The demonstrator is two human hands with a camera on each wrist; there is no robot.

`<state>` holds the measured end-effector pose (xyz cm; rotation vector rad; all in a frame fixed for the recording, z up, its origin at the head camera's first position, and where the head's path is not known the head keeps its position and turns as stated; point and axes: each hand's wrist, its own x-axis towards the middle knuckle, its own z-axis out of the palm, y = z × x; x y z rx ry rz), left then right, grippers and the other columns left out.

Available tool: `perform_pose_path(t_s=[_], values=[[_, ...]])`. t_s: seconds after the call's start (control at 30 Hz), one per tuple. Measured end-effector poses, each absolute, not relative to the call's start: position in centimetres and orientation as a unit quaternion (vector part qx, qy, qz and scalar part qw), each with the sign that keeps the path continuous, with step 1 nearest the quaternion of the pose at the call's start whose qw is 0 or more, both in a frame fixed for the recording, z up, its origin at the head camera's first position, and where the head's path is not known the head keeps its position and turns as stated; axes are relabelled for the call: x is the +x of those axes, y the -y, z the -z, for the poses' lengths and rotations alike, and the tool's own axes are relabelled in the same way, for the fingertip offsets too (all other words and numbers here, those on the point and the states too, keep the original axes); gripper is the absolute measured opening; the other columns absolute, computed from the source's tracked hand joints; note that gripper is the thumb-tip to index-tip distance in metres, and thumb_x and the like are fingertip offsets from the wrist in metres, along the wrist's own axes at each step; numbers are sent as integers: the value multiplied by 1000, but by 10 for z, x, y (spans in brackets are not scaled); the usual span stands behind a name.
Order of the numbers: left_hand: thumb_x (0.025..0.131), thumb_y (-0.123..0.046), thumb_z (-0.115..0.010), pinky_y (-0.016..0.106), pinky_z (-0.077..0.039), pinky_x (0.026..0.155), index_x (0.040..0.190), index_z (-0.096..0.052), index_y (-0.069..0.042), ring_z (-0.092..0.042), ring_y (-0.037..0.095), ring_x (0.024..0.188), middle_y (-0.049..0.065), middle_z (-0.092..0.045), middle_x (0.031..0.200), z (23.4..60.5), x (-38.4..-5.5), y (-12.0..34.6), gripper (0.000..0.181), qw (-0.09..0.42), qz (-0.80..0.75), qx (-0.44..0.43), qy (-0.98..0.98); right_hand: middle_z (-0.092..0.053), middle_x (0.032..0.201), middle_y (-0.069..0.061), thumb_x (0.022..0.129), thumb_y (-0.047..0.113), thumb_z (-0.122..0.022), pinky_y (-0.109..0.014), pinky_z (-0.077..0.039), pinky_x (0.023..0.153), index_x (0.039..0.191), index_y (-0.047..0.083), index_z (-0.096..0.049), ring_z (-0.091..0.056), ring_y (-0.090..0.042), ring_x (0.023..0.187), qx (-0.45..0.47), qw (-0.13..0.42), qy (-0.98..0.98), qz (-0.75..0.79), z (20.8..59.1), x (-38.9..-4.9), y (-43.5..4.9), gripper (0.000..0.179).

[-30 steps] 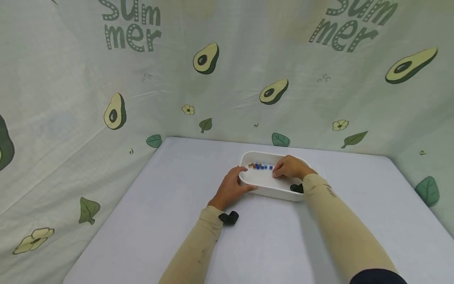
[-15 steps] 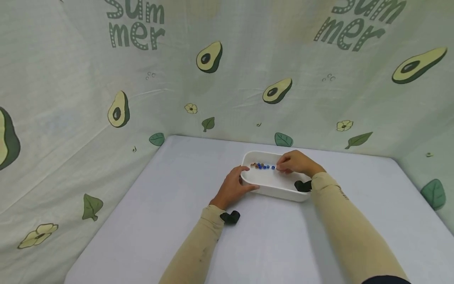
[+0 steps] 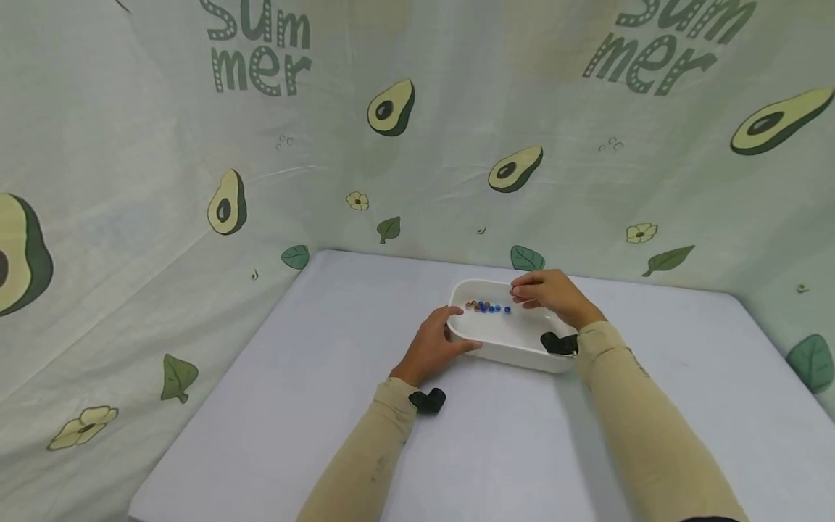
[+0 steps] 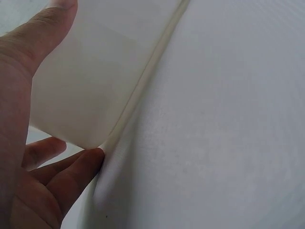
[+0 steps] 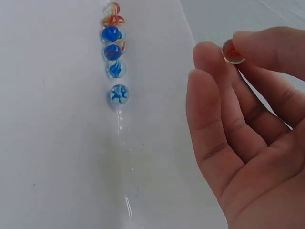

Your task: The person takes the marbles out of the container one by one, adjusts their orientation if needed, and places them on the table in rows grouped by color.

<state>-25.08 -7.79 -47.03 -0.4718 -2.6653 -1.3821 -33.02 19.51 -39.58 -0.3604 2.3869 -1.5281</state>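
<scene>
A white tray (image 3: 502,355) stands on the table, with several glass marbles (image 3: 492,309) in a rough row on its floor. Blue marbles (image 5: 114,69) and orange-red ones (image 5: 113,20) show in the right wrist view. My left hand (image 3: 432,349) grips the tray's left end, thumb along the near side and fingers at the far side; the left wrist view has its fingertips (image 4: 95,155) at the tray's bottom edge. Raised above the tray's far rim, my right hand (image 3: 554,296) pinches an orange-red marble (image 5: 232,52) between thumb and finger.
The white table (image 3: 313,326) surrounds the tray. A cloth printed with avocados (image 3: 391,107) hangs behind and beside it. Black wrist mounts (image 3: 427,400) sit on both sleeves, the right one close over the tray's near right rim.
My right hand has risen from the tray floor toward the far rim, lifting a marble. My left hand keeps its hold on the tray. The head view has shifted slightly.
</scene>
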Motion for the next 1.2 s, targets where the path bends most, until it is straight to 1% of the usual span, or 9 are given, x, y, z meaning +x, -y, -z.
perform_pose_path(t_s=[0.1, 0.23, 0.4, 0.57, 0.67, 0.77, 0.97, 1.07, 1.2], values=[[78, -46, -85, 33, -50, 89, 137, -53, -13, -53, 18, 108, 5, -51, 143, 470, -252, 79, 74, 60, 454, -160, 875, -58, 129, -31, 100, 14, -63, -34, -54, 89, 132, -10, -56, -59, -42, 118, -106, 121, -797, 582, 395, -329, -192, 40], [78, -47, -85, 31, -49, 88, 137, -54, -13, -53, 17, 108, 5, -51, 143, 470, -253, 78, 75, 58, 447, -162, 878, -56, 132, -32, 100, 9, -63, -32, -53, 90, 131, -11, -56, -57, -42, 121, -81, 97, -769, 627, 394, -325, -191, 38], [78, -48, -84, 32, -49, 90, 139, -53, -13, -53, 17, 110, 5, -50, 145, 470, -251, 78, 77, 54, 443, -164, 880, -61, 125, -25, 99, 6, -63, -35, -51, 93, 126, -10, -60, -58, -40, 120, -74, 73, -750, 653, 389, -320, -193, 32], [79, -47, -84, 34, -50, 89, 139, -52, -14, -53, 18, 108, 4, -50, 145, 470, -252, 79, 76, 58, 444, -157, 880, -65, 118, -15, 99, 7, -63, -31, -51, 92, 129, -12, -58, -60, -36, 118, -82, 61, -735, 670, 383, -313, -193, 36], [79, -47, -83, 34, -50, 89, 140, -52, -14, -53, 18, 108, 4, -50, 144, 469, -253, 79, 76, 58, 442, -156, 881, -64, 118, -13, 99, 7, -63, -29, -52, 91, 131, -12, -57, -63, -30, 114, -72, 55, -727, 681, 382, -310, -192, 38], [79, -46, -84, 35, -50, 91, 139, -52, -14, -53, 18, 110, 4, -50, 144, 469, -255, 78, 75, 58, 443, -151, 882, -63, 120, -15, 99, 7, -64, -27, -52, 90, 132, -12, -55, -63, -29, 113, -60, 49, -709, 701, 384, -306, -191, 39], [78, -47, -84, 34, -49, 93, 138, -53, -14, -52, 18, 113, 5, -49, 145, 473, -256, 74, 75, 54, 440, -152, 883, -63, 123, -21, 97, 6, -66, -27, -52, 88, 130, -11, -57, -65, -30, 113, -45, 27, -671, 740, 390, -292, -192, 38], [78, -48, -84, 32, -50, 89, 137, -53, -13, -53, 18, 109, 5, -51, 143, 474, -255, 72, 75, 63, 437, -157, 883, -65, 121, -21, 96, 4, -67, -28, -52, 88, 130, -14, -55, -68, -26, 108, -50, 20, -655, 754, 392, -284, -191, 40], [78, -49, -84, 32, -50, 88, 137, -53, -13, -53, 17, 107, 4, -51, 142, 475, -252, 74, 75, 67, 437, -154, 884, -69, 112, -14, 96, 2, -66, -28, -53, 87, 130, -17, -53, -70, -17, 98, -57, 18, -646, 761, 395, -277, -185, 41]])
